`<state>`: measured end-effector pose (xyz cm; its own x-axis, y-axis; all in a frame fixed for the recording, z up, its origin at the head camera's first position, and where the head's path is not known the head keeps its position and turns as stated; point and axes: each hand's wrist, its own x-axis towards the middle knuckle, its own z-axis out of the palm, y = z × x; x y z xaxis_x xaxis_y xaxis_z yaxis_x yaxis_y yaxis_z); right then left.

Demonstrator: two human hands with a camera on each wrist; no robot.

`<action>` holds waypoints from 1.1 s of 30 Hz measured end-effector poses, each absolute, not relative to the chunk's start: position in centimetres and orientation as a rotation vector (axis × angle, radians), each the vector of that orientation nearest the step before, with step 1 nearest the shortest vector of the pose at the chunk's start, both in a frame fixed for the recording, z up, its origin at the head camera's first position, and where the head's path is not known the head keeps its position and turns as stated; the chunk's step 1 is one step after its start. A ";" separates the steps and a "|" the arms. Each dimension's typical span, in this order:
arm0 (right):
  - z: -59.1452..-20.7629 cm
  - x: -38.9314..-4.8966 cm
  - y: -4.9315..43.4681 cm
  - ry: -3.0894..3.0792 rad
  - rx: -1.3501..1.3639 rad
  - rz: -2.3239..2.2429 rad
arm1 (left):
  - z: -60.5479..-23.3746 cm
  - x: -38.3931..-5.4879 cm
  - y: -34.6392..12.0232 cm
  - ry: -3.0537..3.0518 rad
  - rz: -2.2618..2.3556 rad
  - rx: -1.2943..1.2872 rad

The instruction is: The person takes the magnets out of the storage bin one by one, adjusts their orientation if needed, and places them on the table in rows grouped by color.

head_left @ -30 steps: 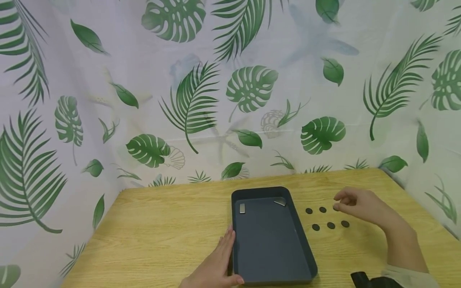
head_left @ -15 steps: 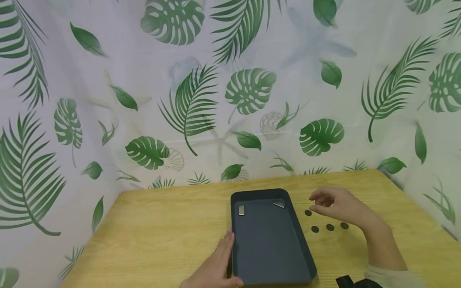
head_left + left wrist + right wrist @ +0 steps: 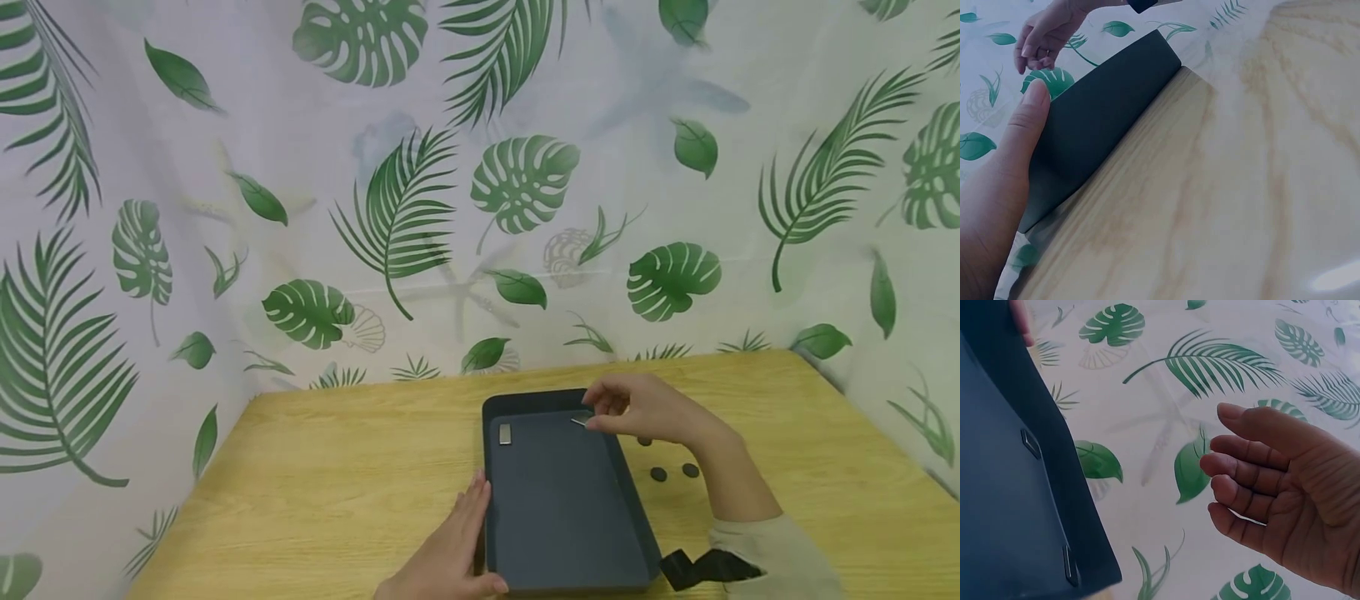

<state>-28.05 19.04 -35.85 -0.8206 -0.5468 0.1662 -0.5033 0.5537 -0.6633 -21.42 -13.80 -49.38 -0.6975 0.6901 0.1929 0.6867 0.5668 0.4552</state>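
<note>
My left hand rests against the left side of a dark blue-grey rectangular tray, its fingers straight and its thumb at the near corner. In the left wrist view the thumb lies by the tray's outer wall. My right hand hovers by the tray's far right corner, fingers loosely curled. The right wrist view shows nothing held in that hand. Inside the tray lie a small silvery rectangular piece and a second metal piece, partly hidden by the right hand.
Several small dark round discs lie right of the tray, such as one disc and another; the right arm may cover others. The wooden table meets a leaf-patterned cloth behind and at both sides.
My right hand has moved left from above the discs to the tray's far right corner, with its forearm now crossing over some discs. The left hand and tray stay put.
</note>
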 end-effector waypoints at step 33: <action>-38.1 -33.8 12.2 2.600 -1.130 -1.053 | -49.3 -21.4 -13.7 3.282 0.119 1.497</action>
